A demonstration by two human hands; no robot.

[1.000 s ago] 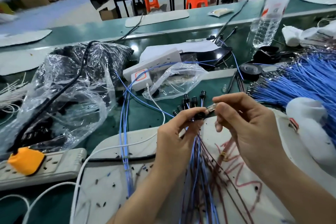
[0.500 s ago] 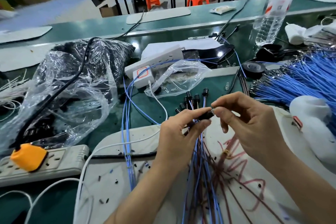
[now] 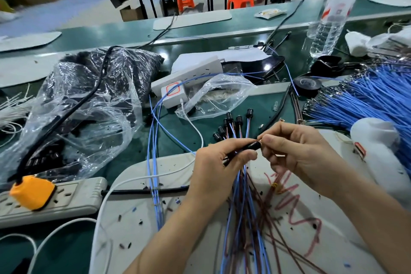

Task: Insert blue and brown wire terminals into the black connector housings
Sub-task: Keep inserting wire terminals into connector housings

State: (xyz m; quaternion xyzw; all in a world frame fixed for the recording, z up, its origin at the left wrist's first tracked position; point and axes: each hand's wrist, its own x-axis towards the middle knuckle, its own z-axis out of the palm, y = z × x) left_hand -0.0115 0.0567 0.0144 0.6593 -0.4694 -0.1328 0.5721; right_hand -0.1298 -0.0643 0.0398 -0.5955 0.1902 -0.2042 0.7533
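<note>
- Left hand [image 3: 218,162] gripped a black housing [image 3: 251,146] along with the wires [image 3: 242,196]
- Right hand [image 3: 295,153] pinched a terminal [image 3: 259,140], its tip now at the housing's mouth; a second earlier, more bare metal showed between the hands
- Insertion looked begun, probably not yet seated
- Finished housings [image 3: 231,121] lay just beyond

A small black connector housing [image 3: 252,147] lies sideways above a bundle of blue and brown wires [image 3: 243,196]; a brass terminal [image 3: 259,140] touches its right end. More wired housings [image 3: 231,121] cluster just behind.
</note>
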